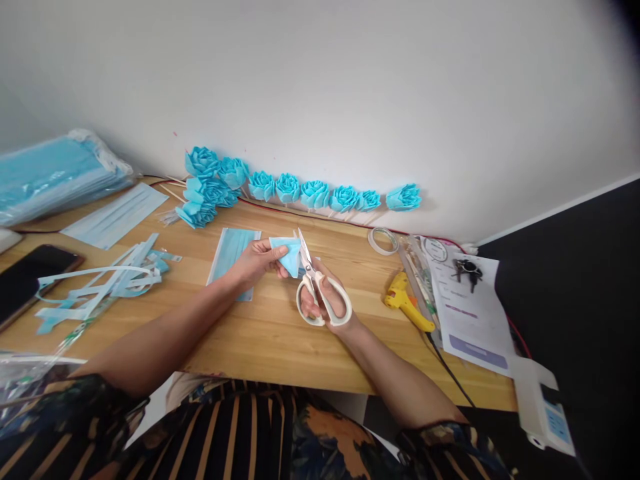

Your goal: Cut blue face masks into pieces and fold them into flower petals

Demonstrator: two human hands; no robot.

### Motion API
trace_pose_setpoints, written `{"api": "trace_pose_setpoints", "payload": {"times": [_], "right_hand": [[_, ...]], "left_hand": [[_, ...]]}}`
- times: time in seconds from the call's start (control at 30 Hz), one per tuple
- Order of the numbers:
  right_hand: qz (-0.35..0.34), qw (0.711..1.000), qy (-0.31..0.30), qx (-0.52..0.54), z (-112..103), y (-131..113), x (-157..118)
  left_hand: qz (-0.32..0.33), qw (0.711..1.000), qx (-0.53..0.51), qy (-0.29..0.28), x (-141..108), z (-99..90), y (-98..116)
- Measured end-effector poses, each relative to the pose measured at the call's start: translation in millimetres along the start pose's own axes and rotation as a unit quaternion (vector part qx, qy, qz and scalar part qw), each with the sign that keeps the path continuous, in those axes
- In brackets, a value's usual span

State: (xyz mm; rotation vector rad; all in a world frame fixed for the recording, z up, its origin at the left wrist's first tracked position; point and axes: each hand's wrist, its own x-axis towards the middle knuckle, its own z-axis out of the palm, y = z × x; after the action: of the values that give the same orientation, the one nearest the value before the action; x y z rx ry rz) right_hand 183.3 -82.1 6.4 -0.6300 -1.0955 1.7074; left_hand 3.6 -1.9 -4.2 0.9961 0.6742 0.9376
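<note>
My left hand (257,261) pinches a small folded piece of light blue mask fabric (289,255) between thumb and fingers. In my right hand (325,297) are white-handled scissors (337,301), their blades pointing up and away from me at the fabric's right edge. The blades look slightly parted; whether they are cutting into the fabric I cannot tell. Beneath my left hand and wrist lies a flat blue face mask (233,250), partly hidden by them.
Blue fabric flowers (315,194) on sticks line the wall. Mask scraps (110,280), a phone (40,273) and a mask pack (55,170) lie left. Right are a tape roll (383,241), yellow glue gun (407,301), paper (470,313), keys (469,270) and a power strip (543,400).
</note>
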Motion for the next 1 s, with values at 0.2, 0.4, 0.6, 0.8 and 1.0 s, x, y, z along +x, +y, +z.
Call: {"api": "trace_pose_setpoints", "payload": {"times": [0.2,0.4,0.6,0.8,1.0], "right_hand": [[0.011,1.000,0.008,-0.004,0.1,0.6,-0.2],[0.016,1.000,0.003,-0.016,-0.5,3.1,-0.1],[0.006,1.000,-0.024,0.002,-3.5,5.9,0.6],[0.001,1.000,0.000,-0.005,-3.9,5.2,0.1],[-0.001,1.000,0.014,-0.015,-2.3,2.3,0.5]], "left_hand": [[0.004,1.000,0.000,0.002,0.3,-2.7,-1.1],[0.000,1.000,-0.007,-0.022,-2.5,3.2,-1.0],[-0.020,0.998,-0.015,-0.052,-6.6,11.7,-2.2],[-0.038,0.998,-0.040,-0.031,-3.8,8.9,-4.0],[-0.028,0.998,-0.043,-0.020,-2.2,7.0,-2.8]]}}
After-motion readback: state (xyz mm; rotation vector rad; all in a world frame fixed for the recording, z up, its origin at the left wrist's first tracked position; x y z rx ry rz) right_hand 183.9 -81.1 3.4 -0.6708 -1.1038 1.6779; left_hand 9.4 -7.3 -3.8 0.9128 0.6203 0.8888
